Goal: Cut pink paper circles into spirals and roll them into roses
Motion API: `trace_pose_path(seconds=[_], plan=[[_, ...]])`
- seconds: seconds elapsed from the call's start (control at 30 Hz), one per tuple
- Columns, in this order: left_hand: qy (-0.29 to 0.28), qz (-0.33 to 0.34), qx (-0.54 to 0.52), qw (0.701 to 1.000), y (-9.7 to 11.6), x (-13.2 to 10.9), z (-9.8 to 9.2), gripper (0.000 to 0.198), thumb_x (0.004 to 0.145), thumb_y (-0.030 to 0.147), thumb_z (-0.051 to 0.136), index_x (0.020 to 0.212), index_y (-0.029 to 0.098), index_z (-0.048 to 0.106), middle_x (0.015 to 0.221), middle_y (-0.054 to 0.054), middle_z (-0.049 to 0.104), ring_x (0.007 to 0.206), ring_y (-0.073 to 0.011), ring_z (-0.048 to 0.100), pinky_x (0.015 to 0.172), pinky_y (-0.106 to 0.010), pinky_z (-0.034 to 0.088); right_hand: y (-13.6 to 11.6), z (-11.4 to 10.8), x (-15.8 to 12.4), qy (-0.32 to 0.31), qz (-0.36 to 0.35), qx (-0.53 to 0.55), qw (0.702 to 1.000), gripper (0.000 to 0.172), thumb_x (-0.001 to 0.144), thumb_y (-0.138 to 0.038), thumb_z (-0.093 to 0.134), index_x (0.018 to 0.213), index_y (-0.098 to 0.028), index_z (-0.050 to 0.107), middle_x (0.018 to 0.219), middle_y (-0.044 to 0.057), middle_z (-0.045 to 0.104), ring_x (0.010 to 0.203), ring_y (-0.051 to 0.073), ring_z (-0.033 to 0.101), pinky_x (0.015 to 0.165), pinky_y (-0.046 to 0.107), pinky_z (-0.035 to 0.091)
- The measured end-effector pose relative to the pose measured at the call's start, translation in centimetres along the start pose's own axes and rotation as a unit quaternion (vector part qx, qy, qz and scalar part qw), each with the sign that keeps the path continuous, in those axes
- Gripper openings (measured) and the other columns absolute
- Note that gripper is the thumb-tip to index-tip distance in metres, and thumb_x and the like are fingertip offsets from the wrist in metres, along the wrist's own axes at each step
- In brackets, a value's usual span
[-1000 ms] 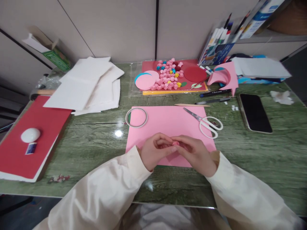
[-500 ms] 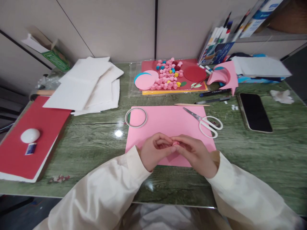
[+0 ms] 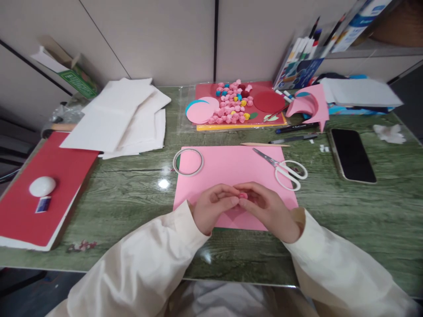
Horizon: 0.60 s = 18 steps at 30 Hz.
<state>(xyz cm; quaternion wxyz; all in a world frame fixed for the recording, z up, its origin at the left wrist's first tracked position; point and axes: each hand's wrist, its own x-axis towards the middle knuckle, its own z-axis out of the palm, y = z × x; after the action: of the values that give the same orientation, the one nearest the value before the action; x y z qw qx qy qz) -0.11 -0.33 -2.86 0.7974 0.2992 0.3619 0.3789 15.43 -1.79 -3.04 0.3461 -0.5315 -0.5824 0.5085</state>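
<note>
Between the fingertips of both hands is a small rolled pink paper flower [image 3: 243, 196]. My left hand [image 3: 211, 209] has its thumb and forefinger closed at the flower's left side. My right hand [image 3: 272, 211] pinches it from the right, thumb below and forefinger above. Both are just over a pink paper sheet [image 3: 228, 169] lying on the green wood-grain table. A roll of narrow tape [image 3: 202, 164] rests on the sheet's upper left corner. Scissors with white handles [image 3: 276, 165] lie across its right edge, blades closed.
Behind the sheet, many small paper flowers [image 3: 231, 105] sit on a red pack. White sheets [image 3: 109, 114] are stacked left of them, above a red book [image 3: 29, 193] bearing a white ball [image 3: 42, 186]. A phone [image 3: 353, 155], pens [image 3: 294, 138] and pink scraps [image 3: 312, 105] lie right.
My fingers have shifted slightly around the paper flower, and its rolled face shows more plainly now. Both hands stay in nearly the same place; the things on the table have not moved.
</note>
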Motion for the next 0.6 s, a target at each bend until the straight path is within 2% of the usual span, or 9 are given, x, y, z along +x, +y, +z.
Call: trace_pose_path(seconds=[0.13, 0.23, 0.37, 0.5, 0.6], plan=[[-0.013, 0.004, -0.018, 1.0, 0.08, 0.01, -0.2, 0.013, 0.072, 0.02, 0.058, 0.083, 0.013, 0.061, 0.084, -0.007, 0.063, 0.077, -0.0167, 0.058, 0.072, -0.033, 0.044, -0.16, -0.18, 0.01, -0.008, 0.01, 0.028, 1.0, 0.026, 0.077, -0.032, 0.055, 0.1, -0.021, 0.056, 0.097, 0.005, 0.061, 0.088, 0.018, 0.058, 0.078, 0.033, 0.049], [-0.008, 0.015, 0.011, 1.0, 0.11, -0.03, -0.29, 0.016, 0.073, 0.021, 0.057, 0.085, 0.013, 0.063, 0.085, -0.007, 0.063, 0.079, -0.0171, 0.057, 0.074, -0.033, 0.043, -0.2, -0.27, 0.1, -0.017, 0.015, 0.039, 0.999, 0.027, 0.078, -0.033, 0.054, 0.101, -0.02, 0.055, 0.093, 0.005, 0.062, 0.084, 0.017, 0.059, 0.075, 0.032, 0.049], [-0.003, 0.019, 0.09, 0.996, 0.29, -0.2, -0.18, 0.019, 0.073, 0.023, 0.057, 0.088, 0.013, 0.064, 0.088, -0.008, 0.063, 0.083, -0.0179, 0.056, 0.078, -0.033, 0.041, -0.19, -0.3, 0.23, -0.024, 0.01, -0.005, 1.0, 0.028, 0.076, -0.033, 0.056, 0.1, -0.021, 0.057, 0.093, 0.004, 0.064, 0.084, 0.018, 0.059, 0.074, 0.031, 0.049], [-0.01, 0.014, 0.099, 0.995, 0.63, -0.32, 0.18, 0.023, 0.072, 0.023, 0.058, 0.093, 0.014, 0.061, 0.092, -0.009, 0.064, 0.09, -0.0191, 0.056, 0.079, -0.032, 0.042, -0.01, -0.29, 0.24, -0.032, 0.0, -0.053, 0.998, 0.021, 0.078, -0.033, 0.053, 0.094, -0.02, 0.06, 0.087, 0.003, 0.065, 0.078, 0.017, 0.059, 0.07, 0.029, 0.049], [0.0, 0.013, 0.118, 0.993, 0.54, -0.31, 0.38, 0.027, 0.067, 0.021, 0.064, 0.092, 0.014, 0.059, 0.087, -0.008, 0.064, 0.085, -0.0166, 0.057, 0.075, -0.03, 0.043, 0.08, -0.3, 0.1, -0.027, -0.012, -0.068, 0.997, 0.019, 0.079, -0.031, 0.052, 0.093, -0.02, 0.06, 0.086, 0.003, 0.066, 0.076, 0.016, 0.06, 0.067, 0.027, 0.049]])
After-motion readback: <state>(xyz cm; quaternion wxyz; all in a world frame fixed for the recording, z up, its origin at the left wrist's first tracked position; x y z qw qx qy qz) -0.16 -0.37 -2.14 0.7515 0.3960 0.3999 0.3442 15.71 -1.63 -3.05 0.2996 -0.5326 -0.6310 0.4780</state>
